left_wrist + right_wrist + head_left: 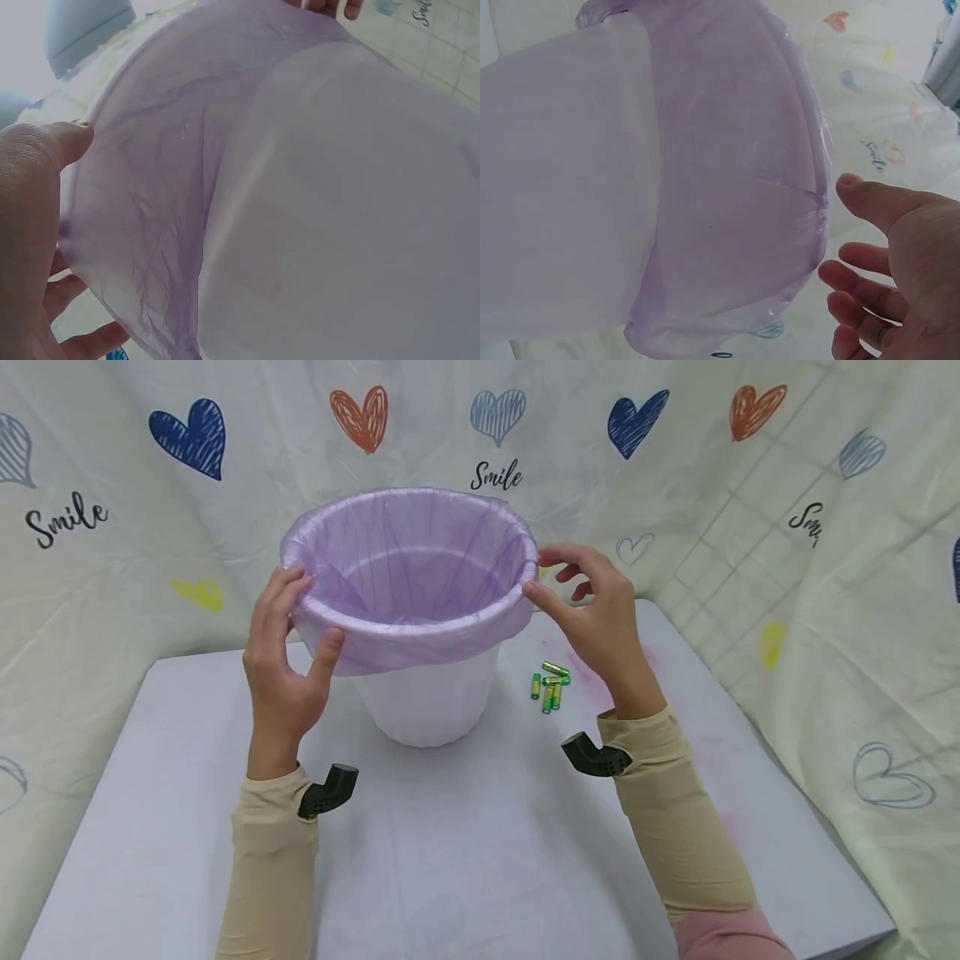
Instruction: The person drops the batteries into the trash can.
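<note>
A white trash bin (431,706) stands on the table, lined with a thin purple trash bag (420,647) folded down over its rim. At the rim's left side is my left hand (285,668), its fingertips on the bag and its thumb against the outside of the fold. In the left wrist view the fingers are spread fairly straight along the purple film. My right hand (600,618) is at the right side of the rim, thumb and index finger right by the bag's edge, other fingers loosely bent. The right wrist view shows a gap between that thumb (862,196) and the bag.
Several small green-and-gold batteries (551,683) lie on the white table (465,860), right of the bin. A pale cloth (420,427) with printed hearts and "Smile" lettering hangs behind and around the table. Each wrist carries a black camera mount (330,791).
</note>
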`<state>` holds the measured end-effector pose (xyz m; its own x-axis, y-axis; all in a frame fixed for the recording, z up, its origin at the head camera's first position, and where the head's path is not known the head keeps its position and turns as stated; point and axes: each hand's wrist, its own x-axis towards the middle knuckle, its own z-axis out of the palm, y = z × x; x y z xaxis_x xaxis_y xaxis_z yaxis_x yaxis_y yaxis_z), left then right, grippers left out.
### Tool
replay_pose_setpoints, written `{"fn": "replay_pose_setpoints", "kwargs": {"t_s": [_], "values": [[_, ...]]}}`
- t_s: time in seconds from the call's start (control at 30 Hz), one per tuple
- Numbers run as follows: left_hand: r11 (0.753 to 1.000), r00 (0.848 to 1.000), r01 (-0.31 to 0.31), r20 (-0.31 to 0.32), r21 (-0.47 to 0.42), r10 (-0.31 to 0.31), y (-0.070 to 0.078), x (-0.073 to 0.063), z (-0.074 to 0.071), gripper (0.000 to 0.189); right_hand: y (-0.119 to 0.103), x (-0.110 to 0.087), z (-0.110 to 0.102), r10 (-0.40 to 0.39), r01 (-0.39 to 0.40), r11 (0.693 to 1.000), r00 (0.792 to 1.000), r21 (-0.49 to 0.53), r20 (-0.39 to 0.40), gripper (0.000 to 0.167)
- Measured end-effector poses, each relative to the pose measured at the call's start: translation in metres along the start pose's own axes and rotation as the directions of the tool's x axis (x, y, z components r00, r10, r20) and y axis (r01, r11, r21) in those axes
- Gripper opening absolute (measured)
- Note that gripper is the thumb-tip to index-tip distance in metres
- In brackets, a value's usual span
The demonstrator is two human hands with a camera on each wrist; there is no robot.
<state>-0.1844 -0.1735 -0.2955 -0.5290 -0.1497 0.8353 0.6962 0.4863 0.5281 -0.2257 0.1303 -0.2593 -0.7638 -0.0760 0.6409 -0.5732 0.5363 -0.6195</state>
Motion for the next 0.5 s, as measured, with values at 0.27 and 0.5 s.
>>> {"fn": "replay_pose_setpoints", "kwargs": {"t_s": [0.27, 0.5], "values": [[1.0, 0.988, -0.006, -0.155, 0.003, 0.006, -0.013, 0.001, 0.002, 0.055, -0.003, -0.003, -0.003, 0.026, -0.026, 1.0, 1.0, 0.01, -0.013, 0.036], [1.0, 0.96, 0.006, -0.28, 0.007, -0.004, 0.002, 0.003, 0.003, 0.048, 0.006, -0.005, -0.004, 0.03, -0.03, 1.0, 0.999, 0.01, -0.02, 0.035]]}}
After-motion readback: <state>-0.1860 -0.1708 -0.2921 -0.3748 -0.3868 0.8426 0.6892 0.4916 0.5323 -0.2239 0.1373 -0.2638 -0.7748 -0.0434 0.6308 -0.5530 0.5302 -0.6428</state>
